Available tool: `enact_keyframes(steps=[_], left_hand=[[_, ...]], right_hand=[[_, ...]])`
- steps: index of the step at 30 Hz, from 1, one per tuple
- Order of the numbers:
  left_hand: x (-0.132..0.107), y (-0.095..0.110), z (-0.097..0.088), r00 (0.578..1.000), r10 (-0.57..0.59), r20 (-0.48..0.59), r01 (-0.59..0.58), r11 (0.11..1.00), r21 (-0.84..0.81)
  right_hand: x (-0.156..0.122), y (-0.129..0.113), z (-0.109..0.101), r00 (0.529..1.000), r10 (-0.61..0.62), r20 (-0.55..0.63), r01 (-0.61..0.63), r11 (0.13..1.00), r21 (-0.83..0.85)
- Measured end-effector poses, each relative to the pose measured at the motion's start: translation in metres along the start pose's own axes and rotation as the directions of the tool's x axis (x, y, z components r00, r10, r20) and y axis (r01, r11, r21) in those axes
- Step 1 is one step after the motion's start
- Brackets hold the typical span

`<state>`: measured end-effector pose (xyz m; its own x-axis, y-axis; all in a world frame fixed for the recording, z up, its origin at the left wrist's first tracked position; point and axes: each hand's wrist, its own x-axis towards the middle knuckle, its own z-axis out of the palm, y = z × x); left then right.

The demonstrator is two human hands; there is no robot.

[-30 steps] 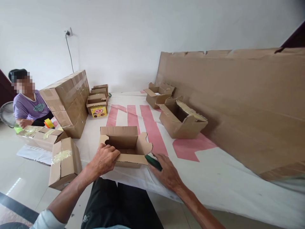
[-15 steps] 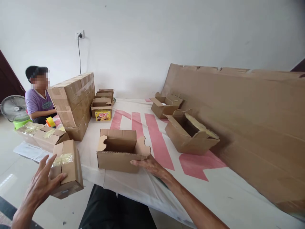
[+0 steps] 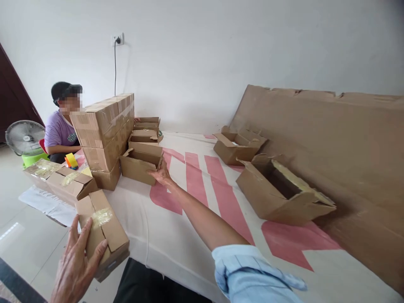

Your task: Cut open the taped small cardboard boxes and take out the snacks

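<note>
My right hand (image 3: pixel 161 171) grips the right end of an open cardboard box (image 3: pixel 136 171), with fingers at its front corner. That box has its flaps up and sits just right of a stack of closed cartons (image 3: pixel 105 130). My left hand (image 3: pixel 77 259) lies with spread fingers on top of a closed cardboard box (image 3: pixel 113 231), which has clear tape across its seam. This taped box juts past the near left edge of the table. Its underside is hidden.
Two open boxes (image 3: pixel 280 198) (image 3: pixel 236 149) stand to the right before a leaning cardboard sheet (image 3: pixel 315 139). More open boxes (image 3: pixel 145 135) are behind the stack. Taped boxes (image 3: pixel 66 181), a tape dispenser (image 3: pixel 71 160), a seated person (image 3: pixel 61 130) and a fan (image 3: pixel 25 138) are left.
My right hand has moved the open box left and away from me, beside the stack and in front of the yellow-labelled box. My left hand has come further onto the taped box.
</note>
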<state>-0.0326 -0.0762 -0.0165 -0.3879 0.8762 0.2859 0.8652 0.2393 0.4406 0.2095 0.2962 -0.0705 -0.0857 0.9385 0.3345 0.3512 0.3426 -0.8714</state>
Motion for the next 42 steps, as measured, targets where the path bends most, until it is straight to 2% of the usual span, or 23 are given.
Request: enact_keyframes(steps=[4, 8, 10, 12, 13, 16, 18, 20, 22, 25, 27, 30, 34, 36, 37, 39, 40, 42], left_hand=[[-0.014, 0.031, 0.021, 0.999, 0.049, -0.016, -0.050, 0.990, -0.134], [-0.014, 0.048, 0.024, 0.989, 0.150, -0.015, -0.150, 0.963, -0.226], [0.000, 0.041, 0.018, 0.986, 0.158, -0.043, -0.164, 0.961, -0.224], [0.020, 0.028, 0.013, 0.985, 0.091, -0.145, -0.115, 0.979, -0.166], [0.031, 0.020, 0.013, 0.985, 0.076, -0.153, -0.099, 0.983, -0.153], [0.051, 0.005, 0.021, 0.999, 0.014, -0.052, -0.027, 0.963, -0.267], [0.053, 0.008, 0.028, 1.000, -0.023, 0.011, 0.026, 0.937, -0.347], [0.046, 0.018, 0.033, 0.999, -0.025, 0.020, 0.031, 0.932, -0.361], [0.036, 0.033, 0.035, 0.999, 0.016, 0.032, -0.003, 0.934, -0.358], [0.026, 0.052, 0.036, 0.989, 0.096, 0.116, -0.033, 0.890, -0.455], [0.027, 0.059, 0.039, 0.980, 0.128, 0.151, -0.024, 0.834, -0.551], [0.038, 0.061, 0.047, 0.984, 0.111, 0.136, 0.004, 0.759, -0.651], [0.057, 0.055, 0.054, 0.980, 0.079, 0.183, 0.081, 0.679, -0.730], [0.063, 0.053, 0.054, 0.974, 0.066, 0.219, 0.124, 0.652, -0.748], [0.065, 0.052, 0.054, 0.970, 0.059, 0.236, 0.144, 0.641, -0.754], [0.066, 0.052, 0.054, 0.962, 0.048, 0.268, 0.182, 0.622, -0.762], [0.067, 0.053, 0.054, 0.959, 0.041, 0.279, 0.197, 0.610, -0.767], [0.066, 0.055, 0.055, 0.958, 0.031, 0.286, 0.215, 0.585, -0.782]], right_hand=[[0.017, -0.005, 0.016, 0.993, 0.110, -0.036, -0.110, 0.994, 0.002], [-0.003, -0.011, 0.003, 0.981, 0.188, -0.043, -0.187, 0.982, 0.016], [-0.030, -0.016, -0.012, 0.978, 0.208, -0.031, -0.207, 0.978, 0.033], [-0.068, -0.022, -0.028, 0.977, 0.214, 0.006, -0.214, 0.975, 0.062], [-0.091, -0.027, -0.036, 0.976, 0.213, 0.037, -0.215, 0.973, 0.081], [-0.165, -0.044, -0.050, 0.965, 0.202, 0.167, -0.227, 0.962, 0.151], [-0.206, -0.056, -0.055, 0.939, 0.190, 0.288, -0.265, 0.932, 0.247], [-0.230, -0.065, -0.060, 0.925, 0.213, 0.315, -0.307, 0.906, 0.290], [-0.234, -0.070, -0.068, 0.936, 0.234, 0.262, -0.306, 0.910, 0.281], [-0.214, -0.067, -0.084, 0.969, 0.188, 0.162, -0.224, 0.942, 0.250], [-0.198, -0.059, -0.094, 0.976, 0.168, 0.139, -0.200, 0.943, 0.266], [-0.187, -0.044, -0.105, 0.973, 0.190, 0.129, -0.221, 0.931, 0.291], [-0.200, -0.024, -0.126, 0.984, 0.156, 0.089, -0.167, 0.977, 0.133], [-0.215, -0.013, -0.145, 0.988, 0.129, 0.087, -0.123, 0.990, -0.068], [-0.224, -0.007, -0.156, 0.987, 0.123, 0.100, -0.100, 0.973, -0.209], [-0.243, 0.008, -0.177, 0.977, 0.143, 0.157, -0.044, 0.859, -0.510], [-0.253, 0.015, -0.186, 0.967, 0.175, 0.186, -0.026, 0.793, -0.609], [-0.271, 0.030, -0.199, 0.945, 0.239, 0.221, -0.022, 0.725, -0.688]])
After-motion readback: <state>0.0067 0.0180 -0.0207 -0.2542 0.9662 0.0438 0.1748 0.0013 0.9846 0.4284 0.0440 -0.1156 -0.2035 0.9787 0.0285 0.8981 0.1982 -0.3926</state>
